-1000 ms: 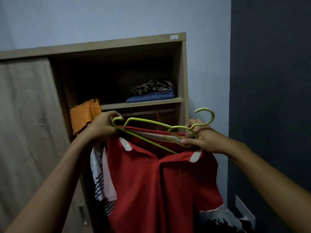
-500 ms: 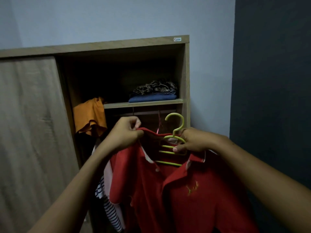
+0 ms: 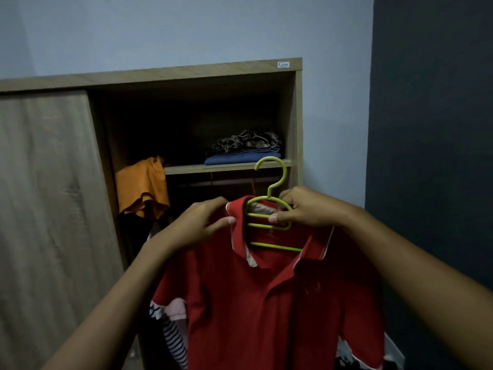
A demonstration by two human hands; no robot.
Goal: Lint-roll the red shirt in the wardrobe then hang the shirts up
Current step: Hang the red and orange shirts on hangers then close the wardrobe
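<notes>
The left hand (image 3: 202, 222) is pinching the red polo shirt's (image 3: 266, 303) collar, spreading it over the green hanger (image 3: 274, 247). The right hand (image 3: 306, 206) is gripping the hanger's neck, steadying the shirt before the open wardrobe (image 3: 298, 116), below its shelf edge, probably for hooking.

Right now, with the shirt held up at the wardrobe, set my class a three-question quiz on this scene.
1. True or false: the right hand grips the green hanger.
2. Which hand pinches the collar of the red shirt?
3. The orange garment hangs: A) left of the folded clothes on the shelf; B) right of them; C) on the floor.
Key: 1 true; 2 the left hand; 3 A.
</notes>
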